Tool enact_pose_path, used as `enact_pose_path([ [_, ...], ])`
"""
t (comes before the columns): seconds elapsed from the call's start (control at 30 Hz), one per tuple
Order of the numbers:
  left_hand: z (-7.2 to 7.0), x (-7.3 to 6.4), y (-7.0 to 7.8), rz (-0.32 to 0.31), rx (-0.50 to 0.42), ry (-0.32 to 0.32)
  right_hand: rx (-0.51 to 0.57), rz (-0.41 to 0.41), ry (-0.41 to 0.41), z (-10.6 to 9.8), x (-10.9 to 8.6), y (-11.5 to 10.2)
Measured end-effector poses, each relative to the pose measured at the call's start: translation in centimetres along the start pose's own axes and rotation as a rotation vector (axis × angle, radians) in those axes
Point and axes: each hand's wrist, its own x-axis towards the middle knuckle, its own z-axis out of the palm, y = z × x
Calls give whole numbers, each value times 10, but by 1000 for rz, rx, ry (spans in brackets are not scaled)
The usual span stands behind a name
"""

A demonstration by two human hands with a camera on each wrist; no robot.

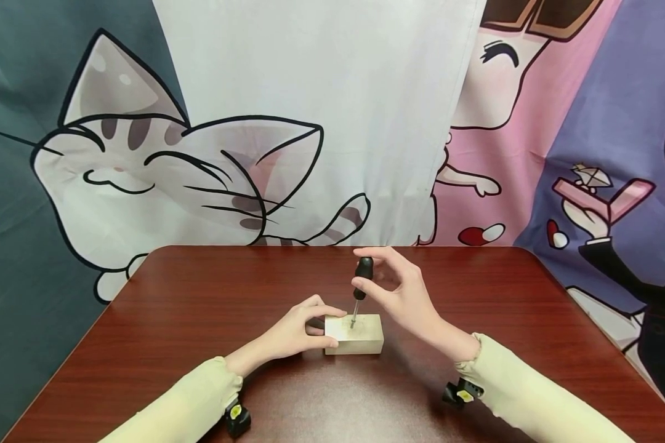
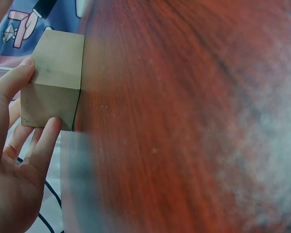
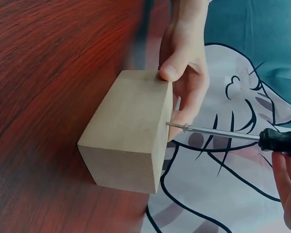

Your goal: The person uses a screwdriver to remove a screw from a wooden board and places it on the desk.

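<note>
A pale wooden block (image 1: 368, 338) lies on the table in the head view. My left hand (image 1: 296, 329) grips its left end, thumb on the near side and fingers on the far side. Above the block, my right hand (image 1: 404, 295) holds the black handle of a screwdriver (image 1: 364, 271) between thumb and fingers. The screwdriver stands nearly upright, leaning slightly. In the right wrist view its metal shaft (image 3: 223, 132) meets the head of a small screw (image 3: 175, 125), whose other end is at the block's top face. The left wrist view shows the block's end, but the screw is hidden there.
The reddish-brown wooden table (image 1: 199, 295) reaches back to a cartoon-printed curtain (image 1: 321, 92). Small black devices, one of them a wrist camera (image 1: 237, 418), are strapped at both wrists.
</note>
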Motion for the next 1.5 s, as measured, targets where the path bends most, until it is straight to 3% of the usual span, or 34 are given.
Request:
enact_pose_path([
  [0.3,0,-1,-1,-1,0,-1,8,-11,-85,-4,1,0],
  [0.43,0,-1,-2,-4,3,-2,83,-19,-110,-4,1,1],
  [0.53,0,-1,-2,-4,4,-3,99,-19,-97,-3,-1,3],
  [0.8,0,0,-1,-4,6,-4,-34,-35,43,-1,1,2],
  [1.37,0,-1,0,-12,1,-4,25,7,-15,-8,4,2],
  [1.5,0,-1,0,-7,1,-6,87,24,-60,-11,3,5],
])
